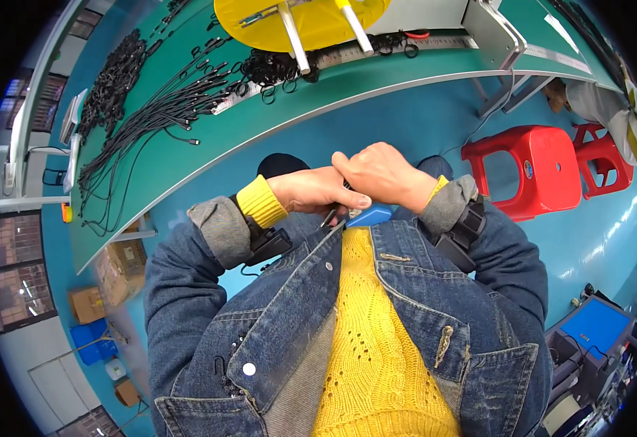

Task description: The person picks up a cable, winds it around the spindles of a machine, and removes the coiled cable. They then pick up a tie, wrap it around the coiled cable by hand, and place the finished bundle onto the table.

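Note:
My left hand [317, 191] and my right hand [385, 173] meet in front of my body, low over my lap. The right is curled into a fist, its fingers mostly hidden from above. Beneath it the left hand is closed, its thumb lying by the right palm. A small dark piece [329, 217] shows under the left fingers; its kind cannot be made out. Just below the hands is a flat blue piece [369, 215], partly covered, and I cannot tell whether either hand grips it.
Ahead runs a green workbench [209, 149] with a bundle of black cables [165, 116], a heap of coiled cables [271, 67] and a yellow round tray [253, 22]. Red stools [552, 164] stand at right. Cardboard boxes [122, 269] and a blue bin [91, 339] are at left.

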